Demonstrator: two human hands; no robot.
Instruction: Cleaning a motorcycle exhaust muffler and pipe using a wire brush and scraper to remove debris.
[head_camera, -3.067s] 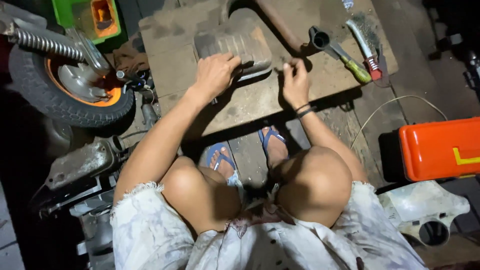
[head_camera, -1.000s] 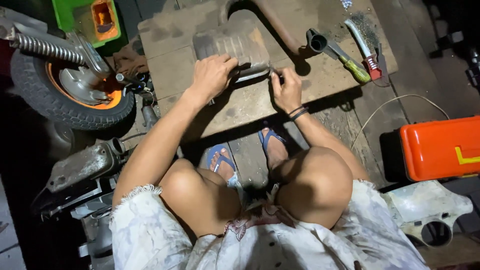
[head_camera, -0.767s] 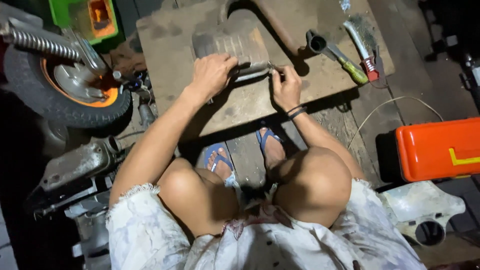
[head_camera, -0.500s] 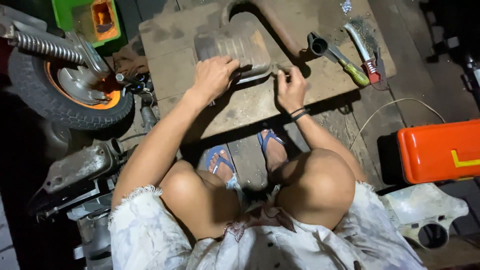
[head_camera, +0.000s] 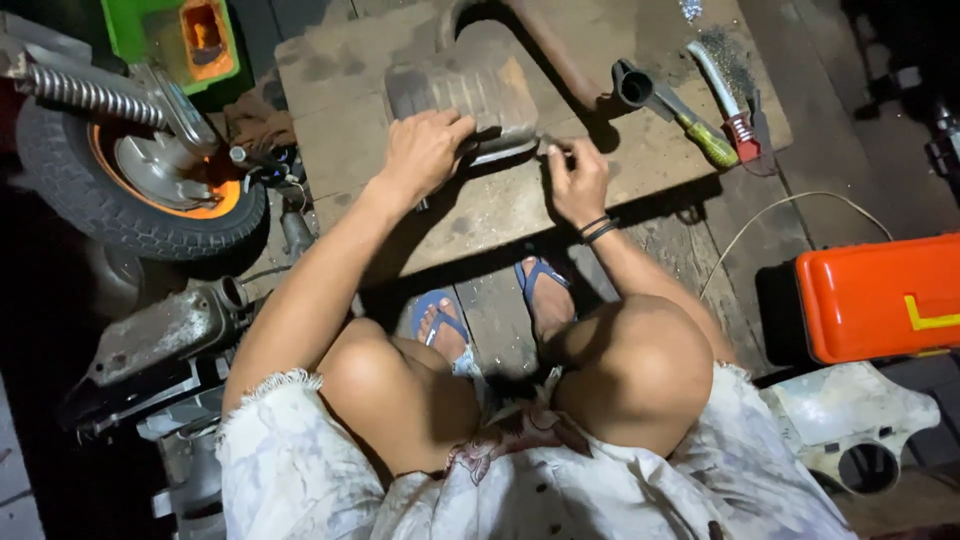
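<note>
Pale frayed shorts (head_camera: 300, 460), blue sandals (head_camera: 540, 275), dark wristbands (head_camera: 597, 229)

A ribbed metal muffler (head_camera: 465, 95) is laid on the low desk (head_camera: 500, 200), with its bent pipe (head_camera: 555, 50) running behind it. The left hand (head_camera: 422, 152) is placed on the muffler's near edge; the right hand (head_camera: 575, 180) is set just right of it. A funnel tool (head_camera: 665, 105) and a wire brush (head_camera: 722, 100) are laid further right. A wheel (head_camera: 140, 185) is positioned left of the desk, a toolbox (head_camera: 880, 295) to the right on the floor.
</note>
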